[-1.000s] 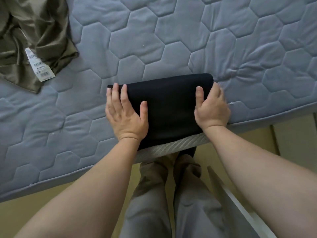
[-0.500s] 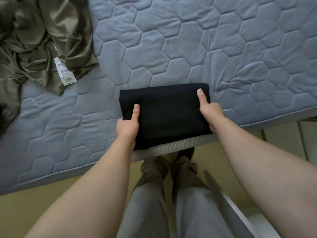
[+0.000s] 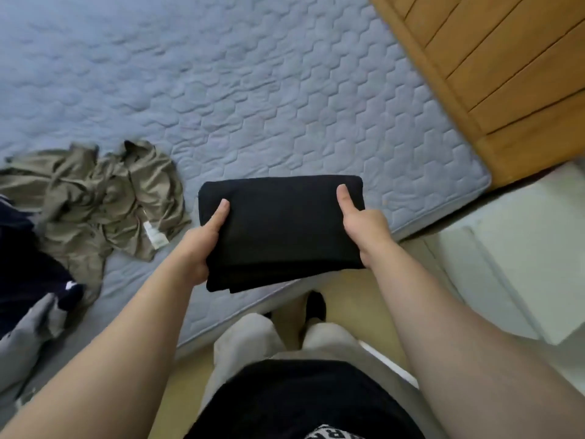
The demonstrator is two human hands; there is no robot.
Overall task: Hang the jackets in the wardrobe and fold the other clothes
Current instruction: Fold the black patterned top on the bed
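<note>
Head camera view, looking down at a bed from its near edge. At the middle of the frame a folded black garment (image 3: 285, 236), a neat flat rectangle, is gripped at both short ends. The left hand (image 3: 202, 245) clamps its left end, thumb (image 3: 221, 213) lying flat on top and the fingers hidden beneath the cloth. The right hand (image 3: 364, 229) clamps the right end the same way, thumb on top and fingers out of sight below. The garment sits over the near edge of the grey-blue quilted mattress (image 3: 253, 106), its lower edge reaching past that edge; whether it rests on the mattress or is held just above it cannot be told.

At the left of the frame a crumpled olive garment (image 3: 104, 201) lies on the mattress, a white label (image 3: 155, 237) showing on it, just beside the black bundle but apart from it. Further left, at the frame edge, lies a dark navy garment (image 3: 28, 274), and below it a grey garment (image 3: 28, 331).

At the upper right a slatted wooden panel (image 3: 506, 74) borders the mattress. Below it, at the right, stands a piece of white furniture (image 3: 512, 248). At the bottom, between the forearms, are the person's light trousers (image 3: 247, 340) above a yellowish floor (image 3: 364, 296).
</note>
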